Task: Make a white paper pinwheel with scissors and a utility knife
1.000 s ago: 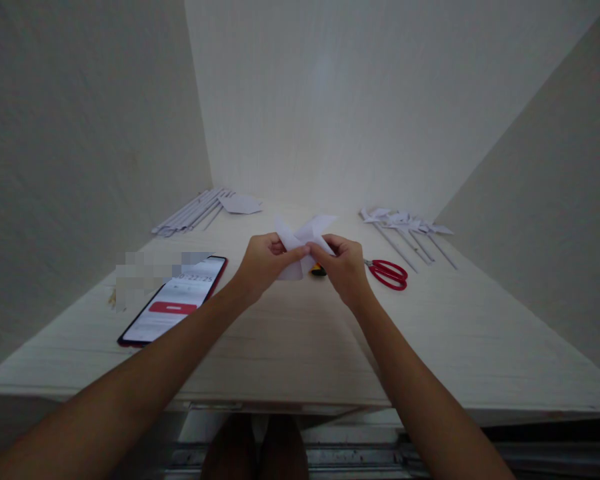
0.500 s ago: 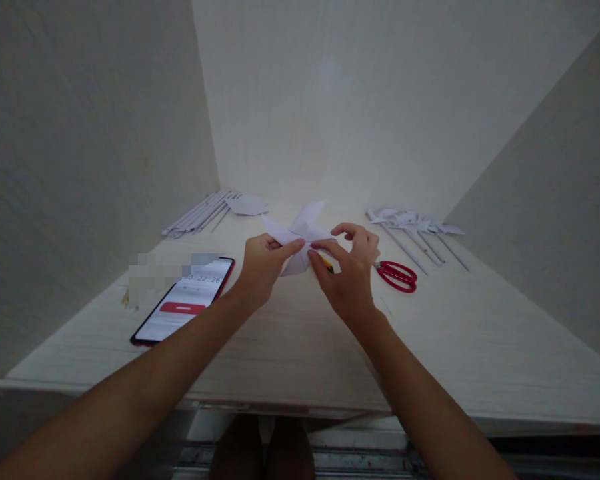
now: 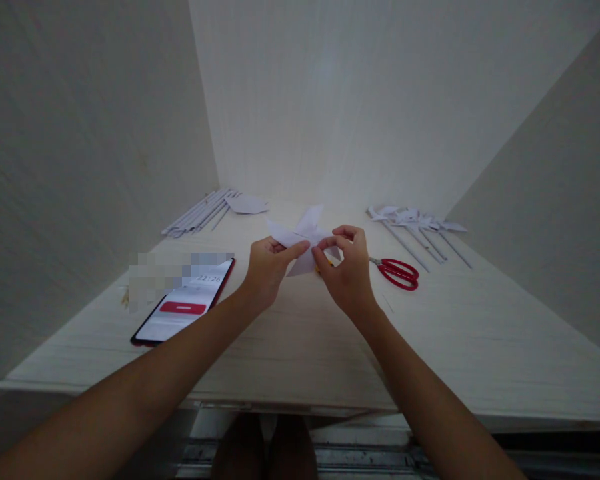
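Observation:
A white paper pinwheel (image 3: 307, 223) with folded blades is held above the middle of the table. My left hand (image 3: 270, 267) grips it from the left, thumb pressed close to its centre. On the other side, my right hand (image 3: 347, 267) has thumb and index finger pinched together at the centre of the pinwheel. Whatever lies between those fingertips is too small to make out. Partly hidden behind the right hand is a small yellow object (image 3: 324, 268). Scissors with red handles (image 3: 400, 273) rest just right of that hand.
A phone (image 3: 180, 300) showing a timer lies at the left. Rolled paper sticks (image 3: 197, 215) and a paper sheet (image 3: 250, 204) are at the back left. Finished-looking pinwheels on sticks (image 3: 413, 219) lie at the back right. Walls enclose the table (image 3: 300, 360) on three sides.
The pinwheel has shifted and tilted slightly in my hands. My right fingers have curled closer together at its centre, and the yellow object is more covered.

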{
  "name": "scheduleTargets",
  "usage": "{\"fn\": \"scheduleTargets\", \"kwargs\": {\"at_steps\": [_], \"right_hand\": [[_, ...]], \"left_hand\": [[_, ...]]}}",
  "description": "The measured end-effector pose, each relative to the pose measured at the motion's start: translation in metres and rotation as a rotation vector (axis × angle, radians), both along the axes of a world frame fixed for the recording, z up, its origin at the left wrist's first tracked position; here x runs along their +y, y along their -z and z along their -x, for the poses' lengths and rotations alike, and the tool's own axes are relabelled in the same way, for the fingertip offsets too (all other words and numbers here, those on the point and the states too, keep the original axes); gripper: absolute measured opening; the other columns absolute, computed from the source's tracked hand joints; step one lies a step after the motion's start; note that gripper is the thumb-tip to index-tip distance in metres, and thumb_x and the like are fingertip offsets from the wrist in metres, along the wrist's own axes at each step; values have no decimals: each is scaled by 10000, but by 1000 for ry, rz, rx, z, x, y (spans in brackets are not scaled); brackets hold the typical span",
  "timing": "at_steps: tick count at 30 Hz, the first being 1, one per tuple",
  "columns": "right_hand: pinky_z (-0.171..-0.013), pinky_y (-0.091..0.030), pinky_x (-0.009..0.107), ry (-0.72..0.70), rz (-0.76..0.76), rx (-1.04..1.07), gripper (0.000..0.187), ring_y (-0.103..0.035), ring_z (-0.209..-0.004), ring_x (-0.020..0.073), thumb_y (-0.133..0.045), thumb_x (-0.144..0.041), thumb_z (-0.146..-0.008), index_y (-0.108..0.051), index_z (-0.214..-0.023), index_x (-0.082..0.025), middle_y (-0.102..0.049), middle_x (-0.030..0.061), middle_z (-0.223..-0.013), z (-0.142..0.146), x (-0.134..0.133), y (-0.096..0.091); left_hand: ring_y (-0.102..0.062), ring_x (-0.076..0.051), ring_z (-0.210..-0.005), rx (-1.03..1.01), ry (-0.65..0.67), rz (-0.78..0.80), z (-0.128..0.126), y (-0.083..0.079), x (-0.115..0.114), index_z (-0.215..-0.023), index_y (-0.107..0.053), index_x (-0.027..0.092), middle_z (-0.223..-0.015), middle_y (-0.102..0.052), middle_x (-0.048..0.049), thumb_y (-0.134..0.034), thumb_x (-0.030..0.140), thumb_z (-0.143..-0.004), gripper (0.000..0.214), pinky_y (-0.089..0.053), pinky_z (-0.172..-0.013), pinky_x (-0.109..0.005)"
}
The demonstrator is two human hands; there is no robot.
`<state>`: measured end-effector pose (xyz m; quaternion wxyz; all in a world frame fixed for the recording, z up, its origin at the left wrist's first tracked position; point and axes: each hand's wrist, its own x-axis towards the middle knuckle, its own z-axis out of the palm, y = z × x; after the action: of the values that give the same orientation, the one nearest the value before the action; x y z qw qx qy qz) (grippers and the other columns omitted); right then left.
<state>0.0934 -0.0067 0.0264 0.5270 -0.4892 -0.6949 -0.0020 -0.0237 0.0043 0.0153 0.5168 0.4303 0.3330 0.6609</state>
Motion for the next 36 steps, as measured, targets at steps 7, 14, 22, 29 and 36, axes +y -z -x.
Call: {"fn": "scheduleTargets", "kwargs": {"at_steps": [7,14,22,29,36], "right_hand": [[-797,-397,391,-68,28,60,47,-549,-889,201,-555,-201,-696,-547,-669,-163,-592,85,-872,2,0,-5],[-748,-399,366,-35,8,35,43,-548,-828,188,-554,-204,-705,-546,-680,-170,-571,62,-836,2,-1,-6],[-752,-379,360,3,-35,68,43,-541,-831,186,-533,-167,-696,-498,-672,-175,-566,44,-787,5,-2,-5],[-729,-351,343,40,-22,82,60,-523,-750,160,-510,-172,-697,-459,-668,-182,-544,12,-743,8,-4,-6],[-692,-338,321,45,-35,73,64,-489,-681,139,-500,-188,-713,-447,-678,-184,-523,-1,-719,9,-4,-4]], "left_hand": [[-630,-165,-745,-36,9,-24,0,1,0,-808,-666,108,-849,-690,-77,-720,249,-584,270,-481,-747,-321],[-628,-151,-737,-106,50,-27,0,2,2,-788,-674,102,-804,-693,-66,-722,199,-585,230,-463,-778,-309],[-622,-121,-706,-142,86,-5,-2,0,0,-765,-678,117,-783,-692,-48,-712,186,-601,181,-468,-760,-273],[-629,-132,-762,-144,117,10,-2,0,-2,-789,-682,119,-815,-692,-53,-717,190,-594,211,-463,-796,-276],[-633,-144,-757,-149,120,29,-2,0,-2,-777,-682,111,-800,-695,-57,-729,189,-574,222,-470,-809,-299]]}}
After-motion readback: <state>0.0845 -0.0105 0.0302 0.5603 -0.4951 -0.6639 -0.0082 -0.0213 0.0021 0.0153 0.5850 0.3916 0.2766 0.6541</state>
